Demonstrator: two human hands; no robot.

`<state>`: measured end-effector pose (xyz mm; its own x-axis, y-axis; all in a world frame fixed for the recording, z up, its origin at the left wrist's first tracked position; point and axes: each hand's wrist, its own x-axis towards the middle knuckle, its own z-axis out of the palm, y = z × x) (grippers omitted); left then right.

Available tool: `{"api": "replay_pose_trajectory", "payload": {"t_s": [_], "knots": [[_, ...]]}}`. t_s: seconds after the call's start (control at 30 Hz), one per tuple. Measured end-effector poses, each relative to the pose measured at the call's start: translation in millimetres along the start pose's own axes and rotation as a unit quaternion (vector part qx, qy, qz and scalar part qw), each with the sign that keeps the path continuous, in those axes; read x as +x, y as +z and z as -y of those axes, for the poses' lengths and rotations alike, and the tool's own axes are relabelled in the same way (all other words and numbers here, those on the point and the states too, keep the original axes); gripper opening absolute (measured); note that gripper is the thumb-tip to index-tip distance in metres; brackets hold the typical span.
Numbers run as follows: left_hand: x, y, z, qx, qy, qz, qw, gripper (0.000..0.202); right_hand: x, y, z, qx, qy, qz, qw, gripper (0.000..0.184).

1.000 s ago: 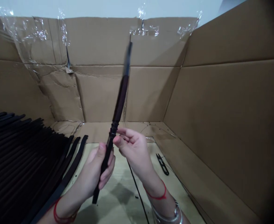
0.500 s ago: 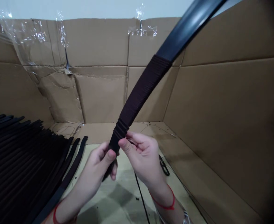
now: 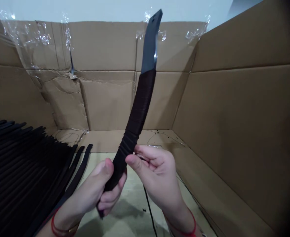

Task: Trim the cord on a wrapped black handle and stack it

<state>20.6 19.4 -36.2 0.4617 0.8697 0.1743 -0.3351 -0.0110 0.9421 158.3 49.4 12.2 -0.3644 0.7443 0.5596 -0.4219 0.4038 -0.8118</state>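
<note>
A long, flat black blade-like piece [image 3: 140, 105] stands nearly upright, curving slightly. Dark cord is wrapped tightly around its lower part, and its upper end is bare, smooth and tapered. My left hand [image 3: 90, 194] is shut around the wrapped lower end, with the tip poking out below my fingers. My right hand [image 3: 157, 177] pinches the wrap higher up between thumb and fingertips. A red string circles each wrist.
A dense stack of black strips [image 3: 23, 164] fills the lower left. Taped cardboard walls [image 3: 105, 49] stand behind, with another cardboard wall [image 3: 238, 115] at right. A thin black cord [image 3: 148, 210] lies on the pale board [image 3: 132, 220] below my hands.
The piece has turned from edge-on and then leaning right to stand nearly upright, showing its flat face. My hands have rotated it, and my right hand now covers the small black snips.
</note>
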Motion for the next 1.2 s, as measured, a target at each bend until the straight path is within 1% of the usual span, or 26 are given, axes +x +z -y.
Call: {"api": "replay_pose_trajectory", "payload": {"t_s": [0.07,0.1,0.13,0.17,0.2,0.23,0.27,0.3,0.33,0.4,0.43,0.5,0.53,0.57,0.67,0.7,0.73,0.8,0.87,0.93,1.0,1.03,1.1,1.13,1.17,1.2], "knots": [[1.3,-0.4,3.6,0.087,0.055,-0.13,0.986,0.054,0.9,1.4,-3.8,-0.026,-0.018,-0.054,0.998,0.027],[1.6,-0.3,5.7,0.111,0.08,-0.169,0.976,0.051,1.4,2.6,-5.9,-0.025,-0.001,-0.047,0.999,0.03],[1.7,-0.3,7.3,0.11,0.095,-0.17,0.975,0.051,1.9,3.7,-7.6,-0.011,0.025,-0.023,0.999,0.034],[1.7,-0.3,8.0,0.094,0.098,-0.139,0.981,0.054,2.3,4.8,-8.9,0.009,0.056,0.009,0.998,0.038],[1.8,-0.6,7.6,0.075,0.095,-0.08,0.989,0.058,2.5,5.7,-9.7,0.027,0.077,0.036,0.996,0.041],[2.1,-1.0,6.2,0.073,0.093,-0.033,0.992,0.062,2.5,6.3,-10.1,0.034,0.083,0.043,0.995,0.042],[2.7,-1.3,3.8,0.091,0.095,-0.021,0.991,0.064,2.2,6.7,-10.3,0.025,0.071,0.027,0.997,0.041],[3.6,-1.4,1.2,0.12,0.106,-0.053,0.986,0.063,1.9,6.8,-10.4,0.006,0.049,-0.007,0.999,0.038],[4.5,-1.1,-1.3,0.154,0.12,-0.112,0.974,0.059,1.6,6.4,-10.4,-0.013,0.023,-0.044,0.999,0.035],[6.4,0.6,-3.8,0.17,0.12,-0.202,0.957,0.054,1.1,4.2,-9.7,-0.024,0.011,-0.058,0.998,0.033],[7.1,1.7,-3.4,0.142,0.091,-0.201,0.965,0.057,1.0,2.5,-8.9,-0.011,0.028,-0.023,0.999,0.034],[8.6,3.8,0.0,0.044,0.01,-0.115,0.992,0.066,1.0,-0.8,-6.7,0.02,0.057,0.067,0.996,0.036],[9.2,4.5,2.1,0.01,-0.013,-0.078,0.997,0.07,1.1,-1.8,-6.0,0.019,0.06,0.086,0.994,0.036],[9.5,4.8,3.8,0.008,-0.014,-0.076,0.997,0.072,1.3,-2.2,-5.8,0.003,0.049,0.077,0.996,0.034],[7.7,4.2,4.9,0.112,0.035,-0.215,0.969,0.07,3.4,0.4,-9.8,-0.037,-0.007,-0.007,0.999,0.037],[6.4,3.7,3.9,0.129,0.032,-0.247,0.96,0.069,4.7,1.9,-12.2,-0.024,-0.004,-0.003,1.0,0.036],[5.0,3.3,2.8,0.122,0.02,-0.251,0.96,0.068,6.0,3.4,-14.8,-0.001,0.012,0.018,1.0,0.034],[3.6,3.2,0.8,0.07,-0.001,-0.184,0.98,0.069,7.6,6.3,-18.7,0.044,0.05,0.051,0.996,0.033],[3.9,5.0,0.1,0.056,0.024,-0.141,0.988,0.07,6.4,9.3,-19.2,0.043,0.059,0.022,0.997,0.031],[4.1,8.7,0.4,0.099,0.08,-0.185,0.975,0.062,1.8,12.0,-15.2,-0.001,0.018,-0.042,0.999,0.023],[2.6,12.6,1.4,0.11,0.117,-0.22,0.962,0.051,-4.8,13.4,-8.1,-0.043,-0.018,-0.059,0.997,0.019],[1.4,13.8,2.0,0.084,0.113,-0.19,0.972,0.05,-8.3,13.6,-4.4,-0.05,-0.018,-0.037,0.998,0.02],[0.2,13.7,2.9,0.01,0.071,-0.063,0.995,0.056,-13.8,13.4,0.1,-0.044,0.012,0.022,0.999,0.024],[0.8,12.5,3.1,-0.012,0.05,-0.011,0.999,0.059,-15.4,13.3,0.0,-0.046,0.024,0.03,0.998,0.027],[2.1,10.9,3.0,-0.005,0.046,-0.005,0.999,0.06,-16.0,13.2,-1.8,-0.062,0.012,0.007,0.998,0.028],[3.9,9.1,2.6,0.02,0.056,-0.042,0.997,0.058,-15.5,13.2,-4.8,-0.091,-0.02,-0.037,0.995,0.03]]}}
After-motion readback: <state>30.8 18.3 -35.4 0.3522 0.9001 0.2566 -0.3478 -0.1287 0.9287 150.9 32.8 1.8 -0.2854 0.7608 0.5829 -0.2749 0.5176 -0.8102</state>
